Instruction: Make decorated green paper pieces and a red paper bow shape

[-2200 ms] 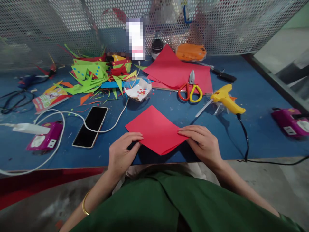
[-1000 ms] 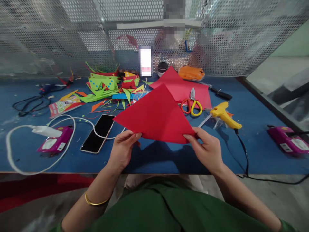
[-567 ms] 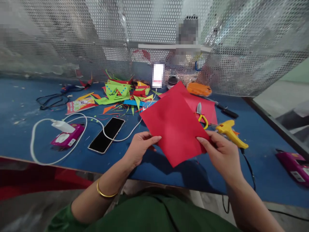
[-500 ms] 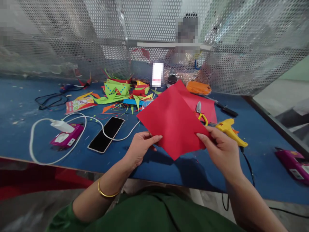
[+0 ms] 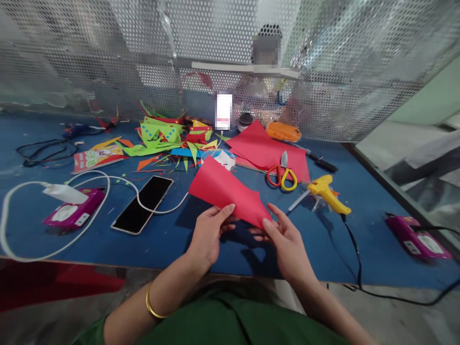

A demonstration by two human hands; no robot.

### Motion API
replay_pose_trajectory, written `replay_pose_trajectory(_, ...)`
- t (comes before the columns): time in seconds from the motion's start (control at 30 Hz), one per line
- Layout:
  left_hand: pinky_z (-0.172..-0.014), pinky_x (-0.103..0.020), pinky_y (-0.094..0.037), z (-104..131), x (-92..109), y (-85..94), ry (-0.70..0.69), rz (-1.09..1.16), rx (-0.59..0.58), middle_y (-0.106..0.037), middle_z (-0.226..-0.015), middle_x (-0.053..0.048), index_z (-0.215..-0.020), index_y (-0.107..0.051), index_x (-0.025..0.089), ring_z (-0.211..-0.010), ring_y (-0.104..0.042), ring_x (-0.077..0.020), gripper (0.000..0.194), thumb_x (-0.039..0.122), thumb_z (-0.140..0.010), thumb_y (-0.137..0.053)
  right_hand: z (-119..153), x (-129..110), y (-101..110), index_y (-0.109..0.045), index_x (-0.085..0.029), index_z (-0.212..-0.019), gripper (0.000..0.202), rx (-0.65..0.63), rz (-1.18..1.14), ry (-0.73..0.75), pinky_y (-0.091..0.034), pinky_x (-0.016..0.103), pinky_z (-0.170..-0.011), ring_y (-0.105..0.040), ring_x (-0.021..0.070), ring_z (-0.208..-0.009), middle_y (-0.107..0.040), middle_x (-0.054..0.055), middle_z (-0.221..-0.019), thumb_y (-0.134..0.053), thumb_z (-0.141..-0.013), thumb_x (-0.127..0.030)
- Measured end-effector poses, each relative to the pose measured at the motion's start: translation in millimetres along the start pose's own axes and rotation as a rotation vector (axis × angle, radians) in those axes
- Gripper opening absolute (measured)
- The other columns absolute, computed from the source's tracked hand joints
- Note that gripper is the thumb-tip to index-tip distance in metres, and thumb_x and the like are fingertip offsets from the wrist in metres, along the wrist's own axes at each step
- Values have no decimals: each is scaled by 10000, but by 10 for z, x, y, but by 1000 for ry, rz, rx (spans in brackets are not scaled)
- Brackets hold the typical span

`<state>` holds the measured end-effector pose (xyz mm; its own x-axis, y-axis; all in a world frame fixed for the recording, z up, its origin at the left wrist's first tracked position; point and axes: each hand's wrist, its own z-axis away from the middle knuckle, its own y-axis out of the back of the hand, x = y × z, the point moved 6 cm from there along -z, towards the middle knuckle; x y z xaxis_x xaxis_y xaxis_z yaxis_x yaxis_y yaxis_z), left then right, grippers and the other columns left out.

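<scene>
A red paper sheet [image 5: 228, 189], curved or folded over, is held above the blue table between both hands. My left hand [image 5: 212, 235] pinches its lower edge, thumb on top. At its narrow right end, my right hand [image 5: 283, 239] grips the paper between thumb and fingers. Behind it lie more red sheets [image 5: 258, 139], with red-and-yellow-handled scissors [image 5: 282, 175] on them. A yellow glue gun [image 5: 328, 194] rests to the right of the scissors.
A black-screened phone [image 5: 143, 206] and a purple power strip [image 5: 77, 208] with a white cable lie left. Green paper pieces [image 5: 161, 132] are at the back, before a perforated metal screen [image 5: 118, 57]. Another purple strip [image 5: 417, 237] sits far right. A person is behind the screen.
The red sheet went from a spread diamond to a narrower, folded-over shape. My right hand moved left and nearer my left hand. The scissors' handles now show, and the view has shifted slightly right.
</scene>
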<state>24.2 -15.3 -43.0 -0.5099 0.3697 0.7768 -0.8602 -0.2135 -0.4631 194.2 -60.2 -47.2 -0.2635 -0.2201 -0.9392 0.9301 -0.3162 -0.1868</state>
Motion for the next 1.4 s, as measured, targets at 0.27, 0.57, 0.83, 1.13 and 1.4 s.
replay_pose_trajectory(0.27, -515, -193, -504, -11, 353, 223, -173, -94, 88, -732, -665, -51, -664, -740, 133, -605, -686, -141, 382, 431, -536, -942, -59, -129, 102, -517, -186, -1348, 744, 82, -12, 144, -577, 293, -633, -676, 141, -568, -682, -60, -676, -813, -710, -428)
replay_pose_trajectory(0.57, -545, -237, -565, -34, 626, 469, -320, -52, 121, -750, -682, -36, -704, -761, 193, -626, -689, -173, 340, 486, -606, -903, 10, -221, 87, -568, -208, -1348, 587, 66, 119, 282, -584, 307, -591, -643, 142, -537, -622, -69, -623, -730, -811, -381)
replay_pose_trajectory(0.83, -723, -272, -628, 61, 187, -24, -43, 74, -96, -795, -1027, -68, -1026, -757, 169, -878, -756, -217, 326, 205, -717, -853, 151, -145, -42, -533, -234, -1423, 572, -89, 436, 525, -580, 306, -634, -671, 153, -582, -670, -46, -660, -688, -878, -311)
replay_pose_trajectory(1.13, -706, -266, -635, 68, 449, 126, -20, 126, 4, -800, -992, -35, -1029, -755, 159, -815, -750, -183, 349, 61, -696, -791, -23, -507, 334, -591, -265, -1312, 460, 162, 236, 519, -566, 336, -740, -670, 188, -890, -696, 43, -999, -592, -921, -506)
replay_pose_trajectory(1.4, -643, -260, -602, 114, 458, 29, 130, 70, -40, -799, -869, -42, -989, -761, 157, -676, -732, -172, 312, 28, -707, -722, -277, -400, 39, -739, -264, -1081, 604, -147, -28, 39, -596, 383, -794, -730, 248, -961, -784, 59, -1016, -526, -841, -776)
